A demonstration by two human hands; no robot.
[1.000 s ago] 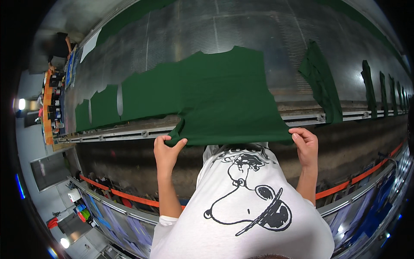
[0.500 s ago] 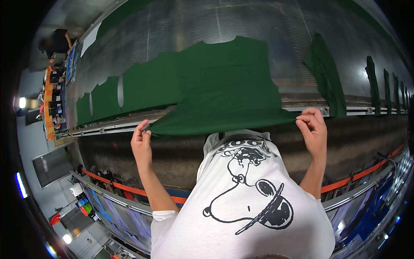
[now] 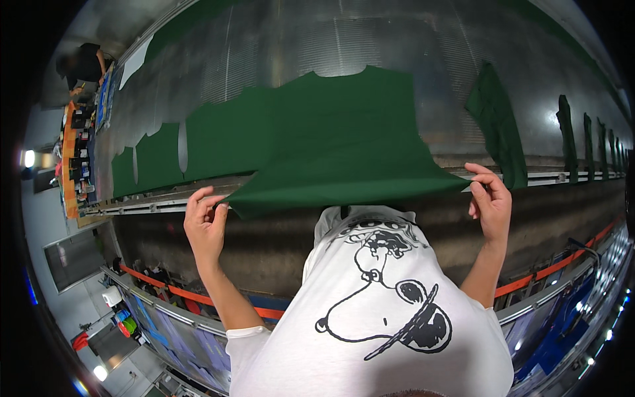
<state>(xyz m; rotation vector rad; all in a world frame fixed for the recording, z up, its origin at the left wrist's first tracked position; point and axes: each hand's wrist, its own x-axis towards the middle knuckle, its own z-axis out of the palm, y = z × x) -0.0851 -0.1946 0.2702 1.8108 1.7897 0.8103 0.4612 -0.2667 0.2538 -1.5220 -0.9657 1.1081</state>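
Both hands are up at the near edge of the green fabric panel (image 3: 331,139). The left hand (image 3: 204,225) pinches its left corner between thumb and fingertips; the right hand (image 3: 491,204) pinches the right corner the same way, remaining fingers loosely curled. The panel stretches taut between them, its far part lying on the grey metal table (image 3: 344,40), beside other green pieces (image 3: 496,119).

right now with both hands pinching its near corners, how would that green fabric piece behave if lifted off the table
The green fabric piece probably hangs floppy: its near edge dips between the left hand and right hand. It looks thin and light, pinched by fingertips alone. It may drag across the metal table.
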